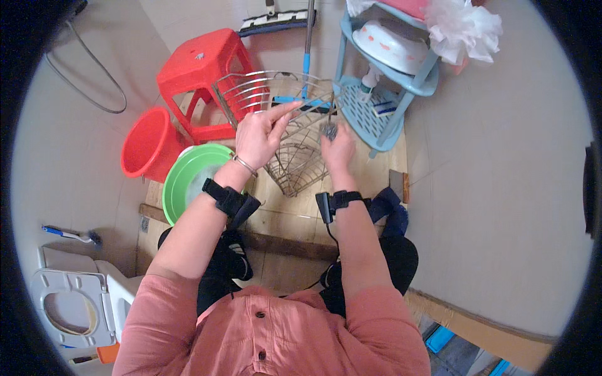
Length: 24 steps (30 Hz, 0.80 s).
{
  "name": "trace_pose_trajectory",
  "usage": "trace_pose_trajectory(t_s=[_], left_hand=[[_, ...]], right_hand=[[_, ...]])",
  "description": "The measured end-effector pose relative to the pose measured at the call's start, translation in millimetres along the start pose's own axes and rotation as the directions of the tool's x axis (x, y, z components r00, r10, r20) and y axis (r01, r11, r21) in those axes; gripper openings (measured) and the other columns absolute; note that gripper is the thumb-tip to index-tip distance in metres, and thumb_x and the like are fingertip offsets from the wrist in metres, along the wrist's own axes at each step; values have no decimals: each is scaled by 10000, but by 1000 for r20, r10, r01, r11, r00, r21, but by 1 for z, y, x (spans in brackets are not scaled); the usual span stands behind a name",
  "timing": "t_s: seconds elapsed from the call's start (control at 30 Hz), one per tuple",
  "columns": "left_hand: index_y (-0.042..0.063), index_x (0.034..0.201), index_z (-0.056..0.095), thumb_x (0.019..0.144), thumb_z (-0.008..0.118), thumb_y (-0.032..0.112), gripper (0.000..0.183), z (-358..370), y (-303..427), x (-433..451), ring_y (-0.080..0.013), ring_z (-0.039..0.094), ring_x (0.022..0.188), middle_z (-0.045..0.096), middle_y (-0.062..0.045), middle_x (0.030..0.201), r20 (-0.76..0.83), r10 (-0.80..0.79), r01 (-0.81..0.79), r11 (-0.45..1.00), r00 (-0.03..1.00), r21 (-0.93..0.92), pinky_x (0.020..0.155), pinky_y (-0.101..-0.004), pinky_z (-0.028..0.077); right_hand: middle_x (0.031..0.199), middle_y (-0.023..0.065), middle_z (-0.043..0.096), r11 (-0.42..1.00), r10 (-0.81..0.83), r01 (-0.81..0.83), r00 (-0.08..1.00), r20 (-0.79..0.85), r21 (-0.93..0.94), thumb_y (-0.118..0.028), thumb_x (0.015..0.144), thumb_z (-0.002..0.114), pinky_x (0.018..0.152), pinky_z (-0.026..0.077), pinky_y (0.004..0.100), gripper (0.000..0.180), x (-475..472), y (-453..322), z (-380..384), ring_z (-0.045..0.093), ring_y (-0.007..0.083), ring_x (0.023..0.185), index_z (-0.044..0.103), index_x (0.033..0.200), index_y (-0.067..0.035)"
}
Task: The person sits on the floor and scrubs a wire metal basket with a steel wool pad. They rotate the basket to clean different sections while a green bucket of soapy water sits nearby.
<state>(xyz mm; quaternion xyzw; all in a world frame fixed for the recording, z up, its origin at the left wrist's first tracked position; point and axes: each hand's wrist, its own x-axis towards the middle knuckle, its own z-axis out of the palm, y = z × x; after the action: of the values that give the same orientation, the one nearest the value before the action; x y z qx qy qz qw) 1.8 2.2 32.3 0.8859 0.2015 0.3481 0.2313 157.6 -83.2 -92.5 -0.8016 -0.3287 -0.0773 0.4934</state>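
Note:
A metal wire corner rack (290,191) with curved bars is tilted in front of me above the tiled floor. My left hand (259,137) grips its upper part, with the index finger stretched along a wire. In my right hand (339,149) is a steel wool scrubber (328,131), held against a bar at the rack's right side. Both wrists wear black straps with small devices. To the left of the rack, partly behind my left forearm, sits a green basin (175,188) with sudsy water inside.
A red bucket (146,143) and red plastic stool (197,61) stand at the back left. Behind the rack is a blue floor squeegee (305,66). A blue corner shelf (369,120) stands right, a toilet (106,282) lower left. A raised floor edge (287,246) runs before my feet.

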Motion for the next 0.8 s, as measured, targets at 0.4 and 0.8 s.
trace_pose_trajectory(t_s=[0.4, 0.8], left_hand=[[263, 1176, 693, 945, 568, 261, 263, -3, 3, -2, -294, 624, 610, 647, -124, 692, 68, -108, 108, 994, 992, 0, 573, -387, 490], [266, 1178, 689, 942, 568, 256, 266, 2, 0, -5, -304, 632, 626, 652, -120, 695, 17, -31, 30, 999, 999, 35, 574, -405, 497]], right_hand=[[984, 165, 640, 998, -36, 38, 999, -35, 44, -182, 715, 749, 753, 498, 456, 289, 15, -8, -3, 619, 404, 904, 635, 931, -28], [902, 161, 634, 994, -58, 70, 989, -134, 81, -114, 738, 708, 715, 491, 451, 201, 11, -16, -7, 623, 405, 854, 621, 900, -31]])
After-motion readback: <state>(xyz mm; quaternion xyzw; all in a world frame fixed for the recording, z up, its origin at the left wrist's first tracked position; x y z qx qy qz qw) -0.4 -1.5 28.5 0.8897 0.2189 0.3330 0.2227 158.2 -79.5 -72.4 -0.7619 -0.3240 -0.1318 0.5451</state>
